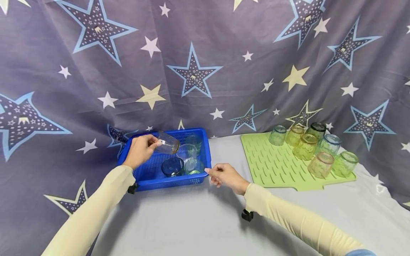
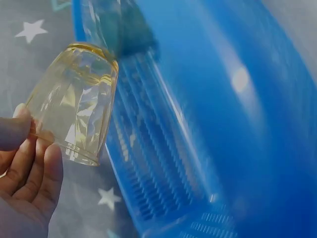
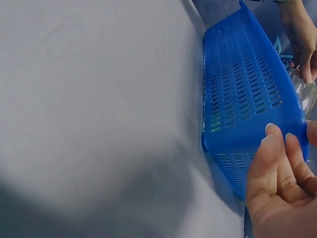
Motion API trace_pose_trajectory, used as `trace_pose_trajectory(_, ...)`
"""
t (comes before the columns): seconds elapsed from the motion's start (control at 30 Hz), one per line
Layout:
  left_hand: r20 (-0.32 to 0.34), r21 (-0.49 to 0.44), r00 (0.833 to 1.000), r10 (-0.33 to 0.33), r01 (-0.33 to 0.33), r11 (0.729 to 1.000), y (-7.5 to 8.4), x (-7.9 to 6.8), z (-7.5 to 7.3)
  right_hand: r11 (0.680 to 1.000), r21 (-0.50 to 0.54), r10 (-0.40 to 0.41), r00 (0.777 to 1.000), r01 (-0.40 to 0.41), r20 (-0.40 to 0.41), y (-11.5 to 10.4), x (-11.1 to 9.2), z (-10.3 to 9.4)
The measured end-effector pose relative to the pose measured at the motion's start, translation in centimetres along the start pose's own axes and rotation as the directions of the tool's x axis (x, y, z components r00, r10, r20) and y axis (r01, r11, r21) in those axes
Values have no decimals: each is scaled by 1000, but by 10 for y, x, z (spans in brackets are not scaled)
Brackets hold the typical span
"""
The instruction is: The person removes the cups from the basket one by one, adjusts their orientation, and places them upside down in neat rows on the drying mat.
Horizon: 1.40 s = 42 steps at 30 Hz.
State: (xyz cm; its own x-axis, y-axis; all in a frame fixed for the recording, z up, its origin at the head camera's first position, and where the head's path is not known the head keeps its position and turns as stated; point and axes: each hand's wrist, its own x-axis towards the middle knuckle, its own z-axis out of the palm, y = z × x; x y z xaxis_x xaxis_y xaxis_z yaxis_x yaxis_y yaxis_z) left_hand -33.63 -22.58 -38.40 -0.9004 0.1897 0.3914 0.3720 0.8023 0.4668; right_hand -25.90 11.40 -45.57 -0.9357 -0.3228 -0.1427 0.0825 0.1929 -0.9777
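Observation:
A pale yellow drinking glass [image 2: 79, 104] is tilted in my left hand [image 1: 141, 150], pinched near its rim between thumb and fingers, above the left part of the blue plastic basket [image 1: 169, 182]. My right hand [image 1: 225, 176] pinches the rim at the basket's near right corner, with the thumb on the rim and the fingers outside. Inside the basket stand a dark blue glass [image 1: 172, 168], a green-tinted glass [image 1: 194, 166], a clear glass [image 1: 187, 152] and a teal glass [image 1: 193, 141], grouped toward the right side.
A lime green drying mat [image 1: 266, 160] lies on the white-covered table [image 1: 179, 220] at the right. On its right part several coloured glasses stand upside down, among them a pink glass [image 1: 321, 165] and a yellow glass [image 1: 305, 147]. Behind hangs a star-patterned curtain [image 1: 224, 46].

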Motion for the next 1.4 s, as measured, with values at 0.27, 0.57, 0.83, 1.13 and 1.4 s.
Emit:
trace_pose_trajectory(0.27, 29, -191, 986, -163, 165, 968, 3, -10, -3, 993, -115, -46, 994, 34, -103, -5, 1, -1)
trace_pose_trajectory(0.57, 147, -521, 949, -279, 314, 794, 9, -18, -5, 959, -255, -188, 955, 127, -231, -4, 4, -1)
trace_pose_trajectory(0.83, 291, -672, 927, -236, 374, 640, 30, -26, 10, 885, -382, -382, 886, 268, -264, -13, 9, 6)
trace_pose_trajectory(1.13, 429, -728, 878, -211, 475, 495, 56, -34, 26, 896, -255, -409, 898, 363, -161, -29, 10, 17)
trace_pose_trajectory(1.4, 448, -700, 877, -175, 466, 542, 58, -37, 32, 897, -225, -426, 877, 379, -221, -30, 9, 16)
